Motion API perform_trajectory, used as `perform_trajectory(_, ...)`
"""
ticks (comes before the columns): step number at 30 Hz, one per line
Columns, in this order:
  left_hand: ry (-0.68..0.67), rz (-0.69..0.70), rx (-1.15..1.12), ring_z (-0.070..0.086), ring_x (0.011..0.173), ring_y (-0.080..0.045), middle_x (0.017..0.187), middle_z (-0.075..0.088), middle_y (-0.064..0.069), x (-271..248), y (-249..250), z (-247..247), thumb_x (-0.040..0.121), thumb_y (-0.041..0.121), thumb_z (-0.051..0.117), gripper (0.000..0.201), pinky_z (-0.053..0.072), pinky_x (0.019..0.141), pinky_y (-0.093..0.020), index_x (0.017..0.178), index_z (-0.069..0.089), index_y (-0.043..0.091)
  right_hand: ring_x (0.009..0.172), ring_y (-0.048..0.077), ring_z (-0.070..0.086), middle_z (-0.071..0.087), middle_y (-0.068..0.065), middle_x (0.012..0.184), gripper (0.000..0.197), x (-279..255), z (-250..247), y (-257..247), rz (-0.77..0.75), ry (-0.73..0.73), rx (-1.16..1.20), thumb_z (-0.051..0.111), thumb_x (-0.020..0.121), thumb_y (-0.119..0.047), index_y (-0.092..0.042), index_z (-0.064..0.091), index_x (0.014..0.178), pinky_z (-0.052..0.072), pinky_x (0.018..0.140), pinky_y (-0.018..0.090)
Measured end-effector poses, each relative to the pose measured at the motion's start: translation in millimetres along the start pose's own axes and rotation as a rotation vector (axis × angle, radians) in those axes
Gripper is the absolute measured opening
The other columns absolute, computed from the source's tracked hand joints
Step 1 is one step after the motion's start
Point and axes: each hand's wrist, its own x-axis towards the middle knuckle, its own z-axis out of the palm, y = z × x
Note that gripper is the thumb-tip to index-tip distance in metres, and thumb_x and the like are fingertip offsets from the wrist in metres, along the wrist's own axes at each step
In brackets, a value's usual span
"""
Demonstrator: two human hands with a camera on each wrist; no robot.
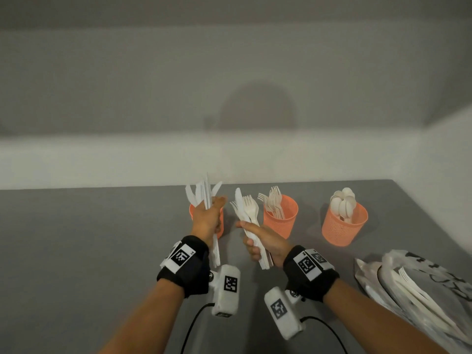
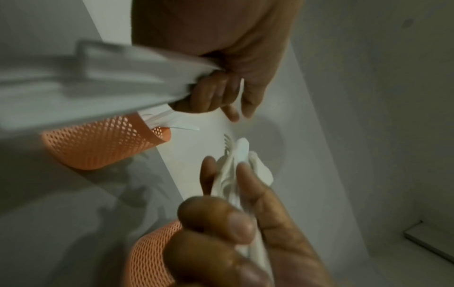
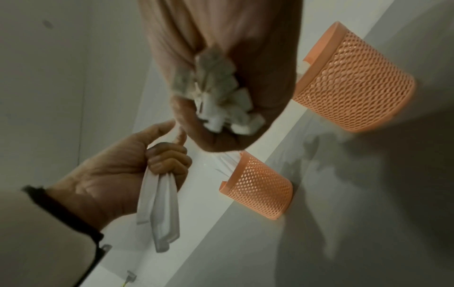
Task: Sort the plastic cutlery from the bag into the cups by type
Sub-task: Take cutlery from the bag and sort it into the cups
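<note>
My left hand (image 1: 208, 221) grips a bunch of white plastic knives (image 1: 204, 194), blades up, right in front of the left orange mesh cup (image 1: 192, 212), which it mostly hides. That cup (image 2: 98, 143) holds a few knives. My right hand (image 1: 260, 238) grips a mixed bundle of forks and a knife (image 1: 246, 208) between the left cup and the middle cup (image 1: 281, 221), which holds forks. The right cup (image 1: 344, 226) holds spoons. In the right wrist view the bundle's handle ends (image 3: 221, 101) stick out of my right fist, and my left hand (image 3: 123, 170) holds the knife handles (image 3: 159, 203).
A crumpled clear plastic bag (image 1: 434, 272) lies at the right on the grey table (image 1: 89, 238), with more white cutlery (image 1: 419, 295) in it. A pale wall runs close behind the cups. Cables trail from both wrist cameras toward me.
</note>
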Motion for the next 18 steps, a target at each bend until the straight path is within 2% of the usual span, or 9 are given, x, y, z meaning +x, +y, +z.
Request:
perform_trajectory(2,-0.063,0.031,0.076,0.032,0.035,-0.002,0.038,0.038,0.013,-4,1,8,0.088,0.026,0.061,0.017,0.033,0.033,-0.019,0.076,0.055,0.015,0.034,0.004,0.033,0.041,-0.007,0.047,0.021,0,1,-2,0.0,-0.014,-0.016,0.051,0.094,-0.034,-0.017,0.053,0.107,0.03,0.035,0.015)
perform_trajectory(4,-0.05,0.072,0.102,0.04,0.04,-0.001,0.047,0.046,0.01,-8,3,17,0.086,0.022,0.064,0.014,0.045,0.038,-0.026,0.084,0.06,0.009,0.035,0.004,0.034,0.042,-0.007,0.048,0.023,-1,0,-4,-0.003,-0.037,-0.052,0.05,0.094,-0.038,-0.017,0.053,0.104,0.03,0.035,0.015)
perform_trajectory(6,0.02,0.1,0.099,0.047,0.044,-0.003,0.055,0.051,0.005,-5,4,21,0.086,0.018,0.064,0.014,0.043,0.044,-0.019,0.091,0.063,0.004,0.036,0.003,0.035,0.044,-0.006,0.053,0.028,-3,-1,-6,-0.006,-0.051,-0.062,0.046,0.094,-0.044,-0.018,0.054,0.101,0.03,0.035,0.014)
perform_trajectory(8,0.074,0.13,0.107,0.047,0.053,-0.009,0.06,0.051,0.004,0,3,21,0.086,0.017,0.064,0.008,0.039,0.052,-0.019,0.083,0.06,0.01,0.039,0.004,0.038,0.046,-0.004,0.057,0.033,-4,-4,-6,-0.016,-0.034,-0.022,0.042,0.093,-0.049,-0.018,0.053,0.097,0.032,0.037,0.014)
perform_trajectory(9,0.087,0.145,0.102,0.045,0.052,-0.01,0.059,0.048,0.004,0,4,22,0.088,0.016,0.062,0.012,0.037,0.052,-0.021,0.078,0.056,0.014,0.039,0.004,0.04,0.049,-0.004,0.058,0.035,-4,-6,-6,-0.031,-0.012,0.004,0.042,0.093,-0.049,-0.017,0.053,0.093,0.033,0.037,0.015)
perform_trajectory(12,0.076,0.095,0.026,0.039,0.044,-0.008,0.051,0.042,0.005,0,2,23,0.092,0.016,0.052,0.022,0.032,0.046,-0.02,0.071,0.045,0.019,0.041,0.008,0.046,0.057,0.001,0.06,0.033,-3,-7,-6,-0.103,0.077,-0.004,0.046,0.094,-0.043,-0.013,0.057,0.085,0.036,0.038,0.017)
perform_trajectory(15,0.015,-0.04,-0.083,0.036,0.031,-0.002,0.035,0.042,0.011,-5,-4,26,0.089,0.021,0.059,0.024,0.031,0.035,-0.015,0.068,0.05,0.016,0.04,0.009,0.048,0.057,0.004,0.063,0.022,-1,-3,-4,-0.17,0.117,-0.069,0.049,0.095,-0.033,-0.015,0.058,0.086,0.038,0.038,0.018)
perform_trajectory(18,-0.012,-0.088,-0.101,0.042,0.03,-0.003,0.034,0.048,0.009,-7,-16,28,0.087,0.022,0.064,0.026,0.035,0.035,-0.013,0.067,0.055,0.008,0.041,0.008,0.051,0.057,0.004,0.064,0.024,1,-1,-4,-0.2,0.124,-0.099,0.049,0.095,-0.031,-0.013,0.061,0.085,0.04,0.038,0.019)
